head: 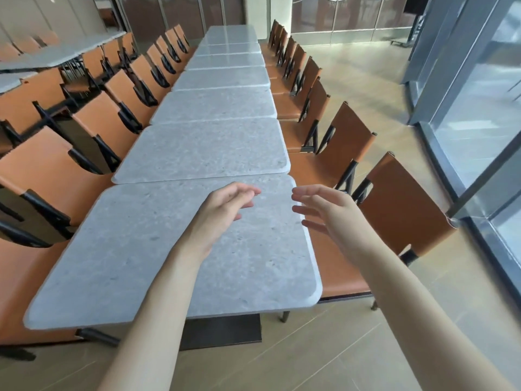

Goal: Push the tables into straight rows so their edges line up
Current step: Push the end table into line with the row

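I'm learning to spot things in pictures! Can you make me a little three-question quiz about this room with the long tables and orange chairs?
1. True or false: the left hand is gripping the nearest table.
2. What colour are the chairs along both sides of the row? A) blue B) orange-brown C) green
3. Fill in the gap: the right hand hovers over the nearest table's ____ edge.

Key:
1. False; its fingers are relaxed above the grey top and hold nothing.
2. B
3. right
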Action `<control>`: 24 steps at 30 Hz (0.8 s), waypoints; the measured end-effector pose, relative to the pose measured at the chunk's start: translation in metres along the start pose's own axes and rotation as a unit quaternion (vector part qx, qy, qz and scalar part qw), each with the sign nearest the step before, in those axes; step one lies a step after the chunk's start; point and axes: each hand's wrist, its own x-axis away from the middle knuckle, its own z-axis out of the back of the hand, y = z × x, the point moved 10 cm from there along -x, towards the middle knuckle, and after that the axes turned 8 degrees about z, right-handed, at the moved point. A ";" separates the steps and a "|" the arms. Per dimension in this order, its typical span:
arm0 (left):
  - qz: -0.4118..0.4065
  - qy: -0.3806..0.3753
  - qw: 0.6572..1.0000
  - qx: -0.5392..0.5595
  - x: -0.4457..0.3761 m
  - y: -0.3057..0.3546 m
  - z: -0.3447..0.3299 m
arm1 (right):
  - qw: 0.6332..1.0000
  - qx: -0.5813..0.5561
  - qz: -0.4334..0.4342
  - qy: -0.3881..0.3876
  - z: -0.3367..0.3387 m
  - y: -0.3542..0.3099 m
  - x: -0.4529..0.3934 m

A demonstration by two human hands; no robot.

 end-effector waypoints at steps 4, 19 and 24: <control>-0.021 -0.008 1.000 0.010 0.001 0.019 -0.070 | 1.000 0.024 0.005 0.004 0.071 0.004 0.012; -0.005 0.008 1.000 0.025 -0.020 0.055 -0.183 | 0.998 0.063 0.011 -0.009 0.190 0.007 0.005; 0.001 0.020 0.999 0.028 -0.052 0.057 -0.199 | 0.997 0.063 0.026 -0.029 0.203 0.006 -0.025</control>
